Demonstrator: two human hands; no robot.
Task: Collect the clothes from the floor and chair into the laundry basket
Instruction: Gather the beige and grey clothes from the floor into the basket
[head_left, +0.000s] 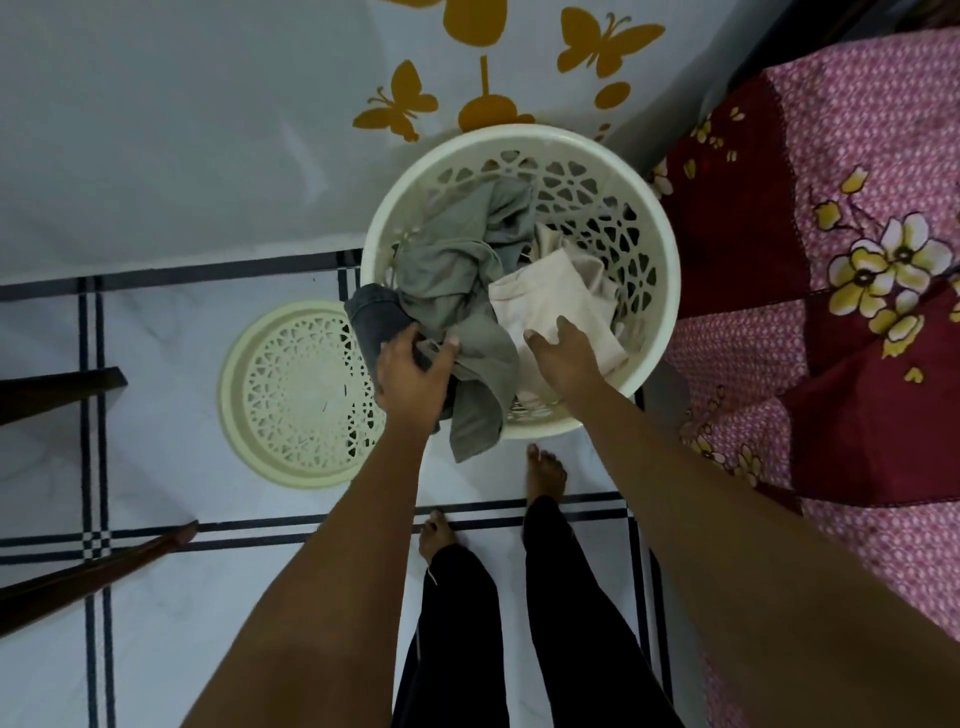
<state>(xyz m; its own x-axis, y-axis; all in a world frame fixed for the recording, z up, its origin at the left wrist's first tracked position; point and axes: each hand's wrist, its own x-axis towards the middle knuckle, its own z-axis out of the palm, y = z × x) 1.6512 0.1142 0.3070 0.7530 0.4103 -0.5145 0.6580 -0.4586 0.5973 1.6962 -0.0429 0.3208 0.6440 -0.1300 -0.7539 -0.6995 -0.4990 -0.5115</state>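
- Lying at centre left of the frame, the basket lid (296, 395) is empty on the floor.
- The left hand (413, 371) has its fingers clamped on dark clothes (371, 319) over the rim; the grey shirt (457, 291) hangs outside and may slip out.
- The laundry basket (660, 249), upper centre, holds the clothes; the right hand (563, 356) rests, fingers apart, on the cream cloth (550, 296).

Perforated plastic basket (660, 249) – soft matt cloth (452, 270) – glossy tiles (171, 332)
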